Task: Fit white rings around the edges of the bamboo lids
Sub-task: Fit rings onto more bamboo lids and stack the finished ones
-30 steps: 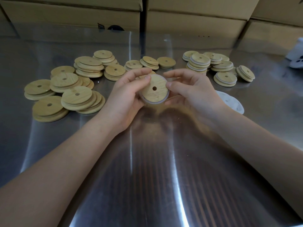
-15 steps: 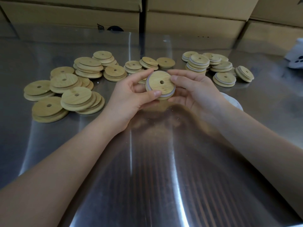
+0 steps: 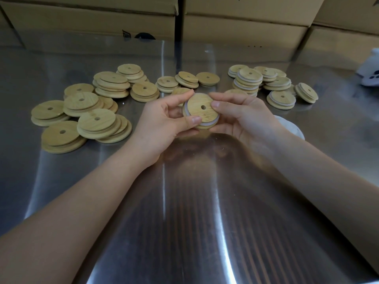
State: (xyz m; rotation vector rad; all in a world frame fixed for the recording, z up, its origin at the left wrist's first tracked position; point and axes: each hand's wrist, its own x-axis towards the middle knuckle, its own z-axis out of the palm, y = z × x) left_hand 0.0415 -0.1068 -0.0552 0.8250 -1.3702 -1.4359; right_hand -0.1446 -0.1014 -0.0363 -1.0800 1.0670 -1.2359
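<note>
One bamboo lid (image 3: 202,111) is held face-up above the tabletop (image 3: 205,212), pinched at its left rim by the left grip (image 3: 162,121) and at its right rim by the right grip (image 3: 246,117), with the white ring (image 3: 215,121) seen at the lower-right edge, nearer the right grip.

- We see the bamboo lid (image 3: 200,113) has shifted slightly toward the right hand (image 3: 246,117) since a second ago. It is tilted more, so its side edge shows.
- The thumb (image 3: 193,119) of the left hand (image 3: 162,124) slid from the lid's upper rim to the lower rim. The index finger now lies on the top rim.
- The right thumb (image 3: 217,103) moved from the rim onto the face, near the hole.
- The white ring (image 3: 185,111) showed along the lower rim. We now see it on the left-hand side and below the right thumb.
</note>
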